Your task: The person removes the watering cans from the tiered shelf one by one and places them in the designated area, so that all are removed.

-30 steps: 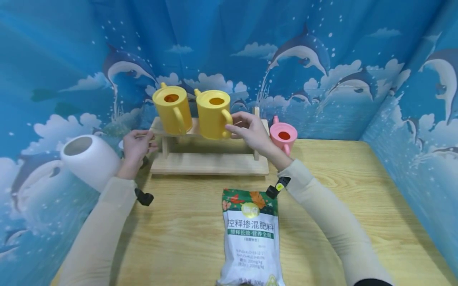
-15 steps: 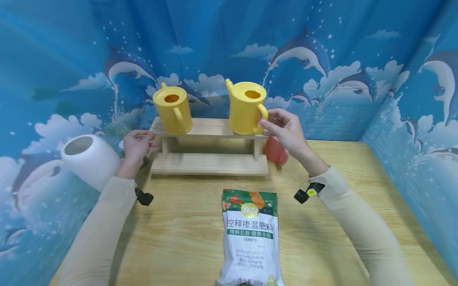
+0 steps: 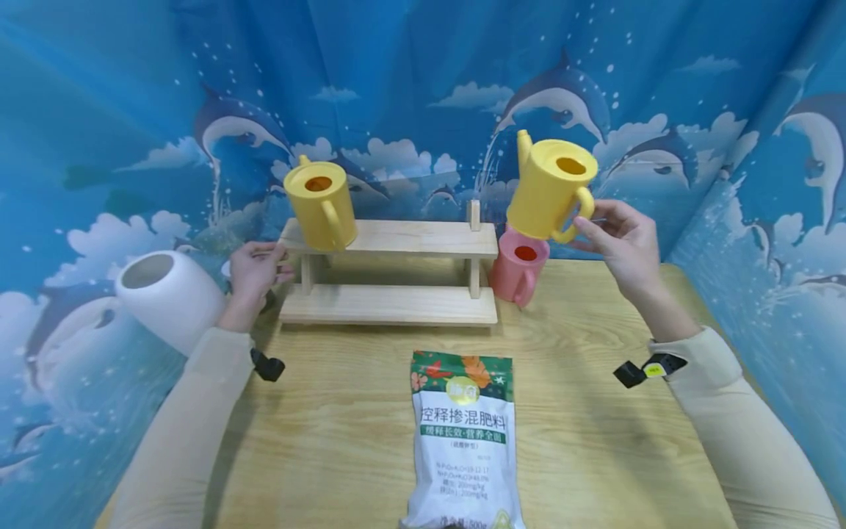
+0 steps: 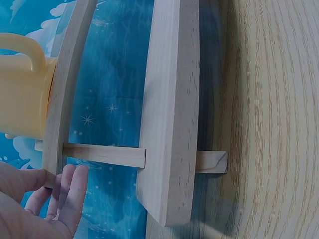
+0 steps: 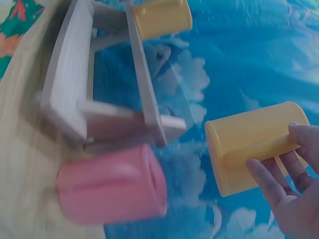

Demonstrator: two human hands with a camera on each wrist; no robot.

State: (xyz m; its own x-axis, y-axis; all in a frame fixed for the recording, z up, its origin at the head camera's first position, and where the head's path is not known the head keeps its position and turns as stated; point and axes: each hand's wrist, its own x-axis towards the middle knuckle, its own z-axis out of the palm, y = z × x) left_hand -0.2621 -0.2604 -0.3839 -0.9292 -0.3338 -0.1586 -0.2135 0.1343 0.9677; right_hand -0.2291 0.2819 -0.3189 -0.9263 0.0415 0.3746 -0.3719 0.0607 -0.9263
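Observation:
My right hand [image 3: 624, 239] grips the handle of a yellow watering can [image 3: 547, 192], held up in the air above and right of the pink watering can [image 3: 514, 270]. In the right wrist view the fingers and thumb curl round the handle of that yellow can [image 5: 249, 149]. A second yellow watering can [image 3: 322, 206] stands at the left end of the wooden two-tier shelf's top board [image 3: 416, 236]. My left hand [image 3: 254, 272] pinches the left end of that top board; the left wrist view shows thumb and fingers [image 4: 75, 194] at its edge.
A white vase [image 3: 172, 294] leans beside the left forearm. On the wooden table [image 3: 330, 411], a bag of fertilizer [image 3: 463, 441] lies at the front middle. A blue dolphin-print curtain [image 3: 410, 88] runs behind and along both sides. The pink can stands against the shelf's right end.
My right hand has carried the yellow watering can from the middle of the shelf's top board rightward, past its right end and up, tilting it. The left hand stays at the board's end.

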